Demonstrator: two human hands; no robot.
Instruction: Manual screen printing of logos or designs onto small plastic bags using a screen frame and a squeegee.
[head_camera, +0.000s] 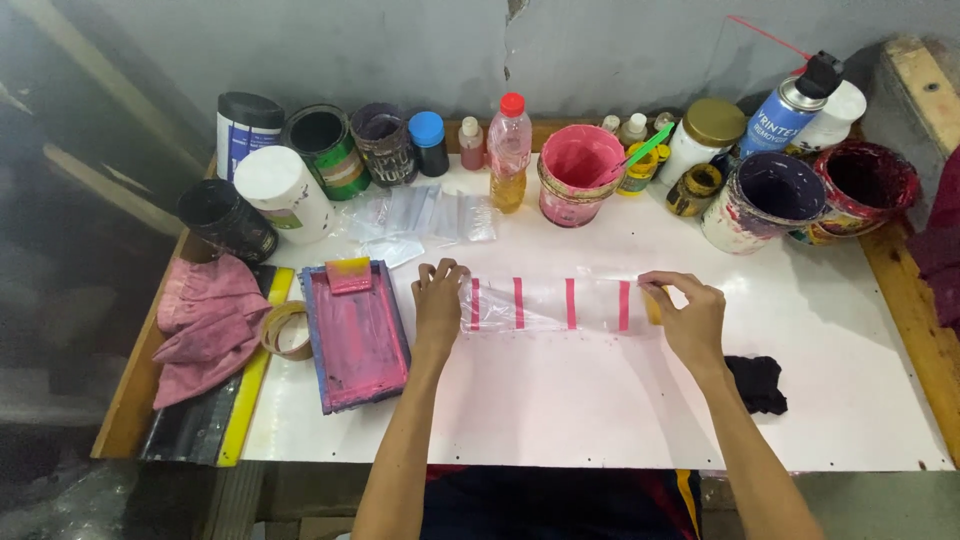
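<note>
The clear plastic sheet (545, 304) carries four pink stripes. The tabletop (600, 400) is white, the small printing screen (355, 335) pink-stained with a blue frame, the rag (205, 325) pink, the cloth (757, 383) seemingly black.

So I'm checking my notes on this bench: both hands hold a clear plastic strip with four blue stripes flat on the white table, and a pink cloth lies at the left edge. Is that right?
Not quite: the stripes are pink, not blue, as the head view shows. The rest holds: the left hand and right hand hold the clear plastic strip flat on the white table, and the pink cloth lies at the left edge.
</note>
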